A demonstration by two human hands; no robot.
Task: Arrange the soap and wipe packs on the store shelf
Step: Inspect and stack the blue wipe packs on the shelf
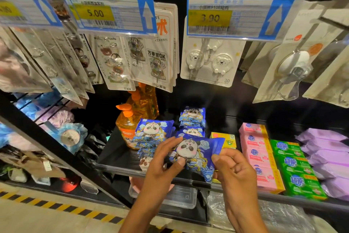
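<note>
Blue panda wipe pack (196, 154) is above the near edge of the shelf (113, 157), between both hands. The left hand (164, 161) pinches its left end and the right hand (234, 168) its right edge, so each grip is clamped on it. Its long axis runs left to right. Straight behind it, farther in, lies the stack of same packs (192, 119), about equally near to both hands.

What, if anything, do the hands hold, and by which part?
A blue panda wipe pack: the left hand pinches its left end, the right hand its right edge.
</note>
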